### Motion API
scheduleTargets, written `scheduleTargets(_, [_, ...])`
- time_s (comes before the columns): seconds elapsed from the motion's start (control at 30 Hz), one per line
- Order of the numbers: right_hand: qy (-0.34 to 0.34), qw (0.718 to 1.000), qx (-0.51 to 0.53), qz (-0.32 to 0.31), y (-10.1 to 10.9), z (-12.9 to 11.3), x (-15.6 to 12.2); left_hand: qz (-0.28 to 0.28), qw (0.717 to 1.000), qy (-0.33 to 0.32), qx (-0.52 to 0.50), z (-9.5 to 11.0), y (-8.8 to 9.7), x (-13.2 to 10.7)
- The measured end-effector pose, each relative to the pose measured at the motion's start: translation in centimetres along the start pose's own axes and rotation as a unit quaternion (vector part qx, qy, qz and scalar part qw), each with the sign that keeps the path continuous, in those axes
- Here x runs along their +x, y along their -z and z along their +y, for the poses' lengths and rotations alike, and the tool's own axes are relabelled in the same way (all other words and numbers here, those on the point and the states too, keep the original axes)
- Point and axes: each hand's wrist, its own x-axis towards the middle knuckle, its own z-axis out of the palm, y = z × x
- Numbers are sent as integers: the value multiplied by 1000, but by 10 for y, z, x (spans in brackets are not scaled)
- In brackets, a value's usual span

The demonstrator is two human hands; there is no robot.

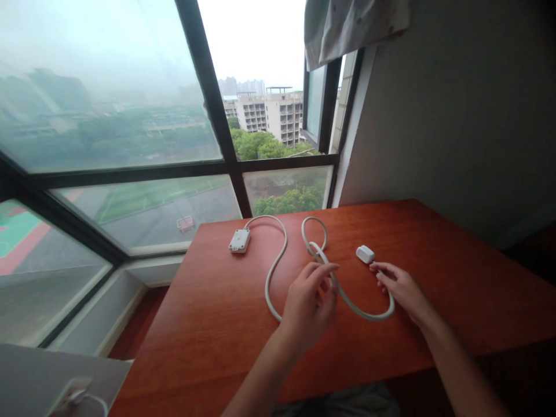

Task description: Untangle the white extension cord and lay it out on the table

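Note:
A white extension cord (278, 260) snakes across the reddish wooden table (456, 278). Its small socket block (240, 240) lies at the far left end and its white plug (365, 253) at the right end. My left hand (309, 304) rests over the cord's middle, fingers loosely curled with the fingertips touching the cable near a small loop. My right hand (402, 286) pinches the cable just behind the plug.
A large window (130, 116) with dark frames runs behind and left of the table. A grey wall (456, 116) stands at the right, with cloth (351, 26) hanging above. A white object with a cable (73, 397) sits on a surface at bottom left.

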Motion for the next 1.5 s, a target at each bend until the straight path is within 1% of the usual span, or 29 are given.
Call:
scheduleTargets(0.07, [-7,1000,12,2,-1,2,0,14,999,24,-35,-8,7,0])
scheduleTargets(0.17, [-7,1000,19,16,-2,5,4,64,991,82,-90,-25,17,5])
scheduleTargets(0.23, [0,1000,19,21,-1,6,7,96,983,123,-96,-38,22,12])
scheduleTargets(0.3, [8,1000,3,20,-1,9,11,117,975,164,-93,-49,27,19])
scheduleTargets(0.33, [13,1000,-19,18,0,10,13,117,971,181,-107,-52,28,23])
scheduleTargets(0.4, [36,995,-88,25,1,11,17,91,961,205,-162,-56,28,30])
scheduleTargets(0.47, [84,981,-166,48,1,11,22,48,949,220,-220,-54,25,34])
scheduleTargets(0.53, [138,965,-209,77,-1,10,27,26,940,225,-256,-50,18,36])
scheduleTargets(0.6, [170,958,-213,91,-5,7,35,33,934,224,-276,-46,11,37])
scheduleTargets(0.73, [187,956,-209,86,-15,2,50,45,929,201,-306,-44,1,38])
scheduleTargets(0.93, [227,947,-228,13,-32,-8,63,32,927,179,-329,-39,0,37])
scheduleTargets(1.0, [235,945,-226,-11,-35,-13,65,25,927,174,-330,-37,-1,35])
scheduleTargets(1.07, [233,946,-223,-22,-35,-20,63,20,929,169,-329,-35,-1,35])
scheduleTargets(1.13, [232,948,-218,-14,-32,-31,57,17,931,165,-324,-35,-1,34])
scheduleTargets(1.2, [229,952,-203,-8,-28,-47,43,7,936,158,-314,-35,-1,35])
scheduleTargets(1.27, [215,962,-166,-44,-24,-68,22,-12,943,144,-298,-36,-2,36])
scheduleTargets(1.33, [196,968,-125,-95,-25,-89,-1,-42,954,120,-273,-36,-3,37])
scheduleTargets(1.4, [203,964,-105,-134,-30,-106,-20,-81,965,88,-233,-35,-5,38])
scheduleTargets(1.43, [213,961,-109,-137,-34,-111,-27,-101,970,71,-208,-34,-6,39])
scheduleTargets(1.5, [232,956,-138,-111,-42,-115,-35,-135,978,40,-154,-34,-8,41])
